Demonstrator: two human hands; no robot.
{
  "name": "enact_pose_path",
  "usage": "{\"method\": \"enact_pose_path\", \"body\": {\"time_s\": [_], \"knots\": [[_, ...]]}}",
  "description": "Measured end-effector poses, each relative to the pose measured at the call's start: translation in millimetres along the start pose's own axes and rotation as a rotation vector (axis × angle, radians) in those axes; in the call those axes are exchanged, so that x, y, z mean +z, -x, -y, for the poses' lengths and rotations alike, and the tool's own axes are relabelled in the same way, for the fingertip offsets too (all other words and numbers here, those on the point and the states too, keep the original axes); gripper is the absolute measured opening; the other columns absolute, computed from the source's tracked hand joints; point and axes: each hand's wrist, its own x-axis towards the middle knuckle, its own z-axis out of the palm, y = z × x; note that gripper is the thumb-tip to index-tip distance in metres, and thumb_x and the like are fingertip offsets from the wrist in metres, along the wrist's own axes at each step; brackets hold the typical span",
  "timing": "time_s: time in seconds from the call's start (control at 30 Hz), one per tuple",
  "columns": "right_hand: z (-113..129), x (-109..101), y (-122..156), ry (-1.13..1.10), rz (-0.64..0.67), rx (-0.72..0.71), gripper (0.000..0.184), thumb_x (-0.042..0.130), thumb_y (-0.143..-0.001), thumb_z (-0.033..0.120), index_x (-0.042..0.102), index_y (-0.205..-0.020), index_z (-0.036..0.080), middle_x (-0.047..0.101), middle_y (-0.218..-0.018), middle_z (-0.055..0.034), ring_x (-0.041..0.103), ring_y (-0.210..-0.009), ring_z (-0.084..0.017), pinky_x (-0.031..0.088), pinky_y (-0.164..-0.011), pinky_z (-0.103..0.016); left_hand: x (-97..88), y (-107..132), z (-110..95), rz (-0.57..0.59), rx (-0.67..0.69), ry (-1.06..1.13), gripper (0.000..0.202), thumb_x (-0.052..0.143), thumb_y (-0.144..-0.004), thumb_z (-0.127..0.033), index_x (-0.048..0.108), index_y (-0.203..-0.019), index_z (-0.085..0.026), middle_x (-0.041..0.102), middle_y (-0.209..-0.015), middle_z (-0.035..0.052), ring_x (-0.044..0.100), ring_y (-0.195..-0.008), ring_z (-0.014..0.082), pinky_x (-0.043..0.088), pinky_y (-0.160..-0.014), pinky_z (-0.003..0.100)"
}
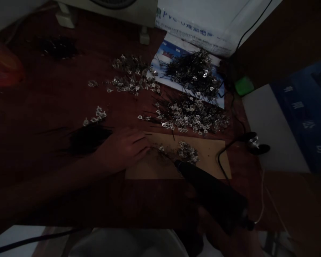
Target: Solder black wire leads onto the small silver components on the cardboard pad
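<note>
black tool (211, 194) over cardboard (211, 157), bag (203, 21) marked "pvc"

Dim bench, head cam: whatever lies at the left hand (123, 150) fingertips (147, 144) is too small & dark to tell. Just right of them, the black tool (211, 200) tip blurs into the metal bits (187, 151). The right hand (227, 235) beneath the tool is lost in shadow, grip unclear. Well beyond the fingers, white appliance (109, 9) cut off at top edge; bag (198, 25) lettering unreadable. Far left of them, orange obj. (2, 67) clipped by frame.
</note>
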Motion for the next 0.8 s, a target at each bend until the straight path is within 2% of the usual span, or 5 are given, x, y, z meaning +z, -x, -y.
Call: {"method": "enact_pose_path", "body": {"time_s": [0.27, 0.4, 0.5, 0.67, 0.8], "knots": [[-2, -3, -2, -0.003, -0.047, 0.042, 0.050, 0.077, -0.074, 0.064, 0.083, -0.093, 0.019, 0.081, -0.077, -0.0080, 0.077, -0.067, -0.025, 0.066, -0.065, -0.029, -0.5, -2, -4, 0.007, -0.021, 0.018, 0.016, 0.059, -0.106, -0.020, 0.069, -0.094, -0.017, 0.073, -0.091, 0.0059, 0.069, -0.087, 0.0200, 0.052, -0.079, 0.034], [-12, -9, -7, 0.138, -0.096, -0.065, 0.045, 0.082, -0.072, 0.063, 0.084, -0.091, 0.022, 0.085, -0.089, -0.0114, 0.078, -0.078, -0.030, 0.065, -0.071, -0.034, -0.4, -2, -5, -0.007, -0.016, 0.024, 0.015, 0.059, -0.105, -0.019, 0.070, -0.094, -0.018, 0.074, -0.093, 0.0065, 0.070, -0.091, 0.0202, 0.053, -0.082, 0.033], [-14, -7, -6, 0.085, -0.040, -0.057, 0.044, 0.080, -0.077, 0.061, 0.082, -0.095, 0.022, 0.078, -0.067, -0.0058, 0.075, -0.062, -0.026, 0.064, -0.062, -0.032, 0.1, -2, -6, -0.001, -0.021, 0.027, 0.015, 0.059, -0.105, -0.019, 0.070, -0.095, -0.018, 0.075, -0.094, 0.0060, 0.071, -0.091, 0.0205, 0.054, -0.083, 0.034], [-6, -1, -3, -0.059, -0.012, -0.009, 0.043, 0.076, -0.079, 0.056, 0.085, -0.100, 0.020, 0.078, -0.069, -0.0037, 0.072, -0.054, -0.021, 0.064, -0.060, -0.029, 2.4, -1, -7, -0.009, -0.021, 0.012, 0.014, 0.060, -0.104, -0.018, 0.070, -0.095, -0.018, 0.076, -0.095, 0.0063, 0.071, -0.092, 0.0208, 0.054, -0.082, 0.034], [-2, -1, -4, -0.048, 0.056, 0.001, 0.048, 0.076, -0.081, 0.059, 0.087, -0.105, 0.019, 0.062, -0.050, 0.0020, 0.070, -0.050, -0.020, 0.062, -0.056, -0.028, 3.5, -1, -7, 0.002, -0.031, 0.018, 0.014, 0.060, -0.104, -0.018, 0.070, -0.094, -0.018, 0.076, -0.094, 0.0063, 0.071, -0.091, 0.0207, 0.054, -0.083, 0.034]]}}
